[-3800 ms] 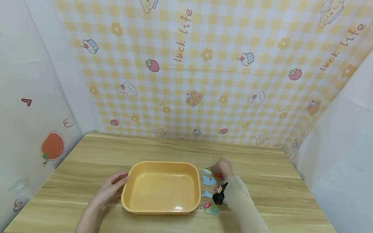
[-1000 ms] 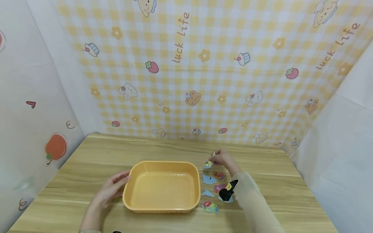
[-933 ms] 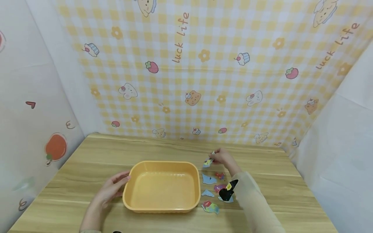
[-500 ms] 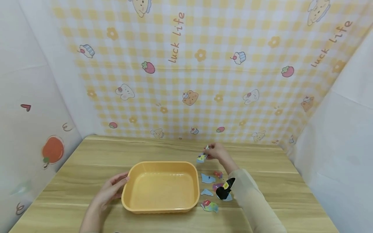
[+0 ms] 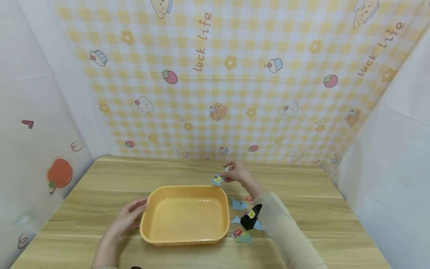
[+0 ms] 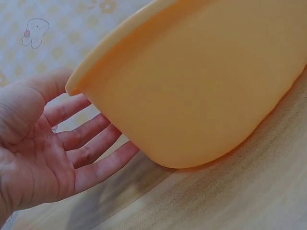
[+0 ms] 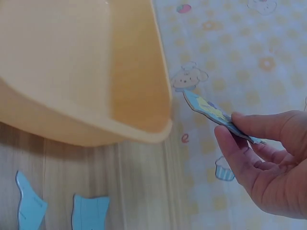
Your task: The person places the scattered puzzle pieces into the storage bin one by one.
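Note:
My right hand (image 5: 237,173) pinches a puzzle piece (image 5: 218,179) with blue, yellow and purple printing. In the right wrist view, this piece is tilted between thumb and fingers, apart from the tray. The yellow plastic tray (image 5: 184,220) stands bare inside on the table. My left hand (image 6: 57,139) rests at the tray's left side, its fingers fairly straight against the outer wall and its thumb at the rim. Several other puzzle pieces lie right of the tray, among them a light blue one (image 5: 239,204) and a red-and-green one (image 5: 241,236). My right forearm and wrist camera partly hide others.
The wooden table (image 5: 322,216) ends at a yellow checked cloth (image 5: 255,86) behind. White cloth hangs at the left and right sides. A black wrist camera (image 5: 250,218) sits at my right sleeve, above the loose pieces.
My right hand has lifted the printed puzzle piece from the row right of the tray and moved it left to near the tray's far right corner. My left hand stays at the tray.

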### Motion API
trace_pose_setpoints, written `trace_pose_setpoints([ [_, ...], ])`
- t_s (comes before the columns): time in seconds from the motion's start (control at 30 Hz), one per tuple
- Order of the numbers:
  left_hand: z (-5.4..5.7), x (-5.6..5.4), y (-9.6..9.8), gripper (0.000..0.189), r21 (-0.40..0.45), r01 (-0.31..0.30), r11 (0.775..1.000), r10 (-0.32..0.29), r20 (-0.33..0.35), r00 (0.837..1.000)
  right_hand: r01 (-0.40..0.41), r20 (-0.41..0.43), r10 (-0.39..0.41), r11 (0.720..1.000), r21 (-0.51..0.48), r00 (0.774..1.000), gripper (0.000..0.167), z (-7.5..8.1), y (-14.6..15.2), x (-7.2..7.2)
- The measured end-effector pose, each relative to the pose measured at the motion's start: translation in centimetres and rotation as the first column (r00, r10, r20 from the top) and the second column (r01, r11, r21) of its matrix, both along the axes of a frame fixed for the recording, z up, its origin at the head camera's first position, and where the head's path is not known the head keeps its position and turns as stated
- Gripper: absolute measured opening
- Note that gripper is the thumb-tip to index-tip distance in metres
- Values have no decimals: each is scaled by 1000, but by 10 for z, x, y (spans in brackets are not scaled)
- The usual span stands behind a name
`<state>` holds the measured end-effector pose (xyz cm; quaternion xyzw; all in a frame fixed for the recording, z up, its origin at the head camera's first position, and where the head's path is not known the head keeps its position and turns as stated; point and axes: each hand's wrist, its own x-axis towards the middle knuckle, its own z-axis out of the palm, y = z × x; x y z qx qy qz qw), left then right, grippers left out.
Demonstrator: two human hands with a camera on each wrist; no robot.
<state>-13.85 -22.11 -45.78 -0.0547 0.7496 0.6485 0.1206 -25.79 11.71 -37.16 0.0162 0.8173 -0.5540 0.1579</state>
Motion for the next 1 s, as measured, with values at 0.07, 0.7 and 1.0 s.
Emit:
trace_pose_setpoints([
  [0.07, 0, 0, 0, 57, -4, 1, 1000, -1, -3, 1000, -15, -1, 15, 1000, 6, 1000, 36, 1, -7, 1],
  [0.7, -2, 0, 3, 57, -9, -20, 1000, 20, 17, 1000, -205, 23, 204, 973, 106, 979, 16, 0, -55, 15],
  [1.0, -1, -1, 1, 58, -17, -25, 1000, 25, 16, 1000, -230, 43, 226, 963, 138, 973, 16, -9, -71, 17],
])
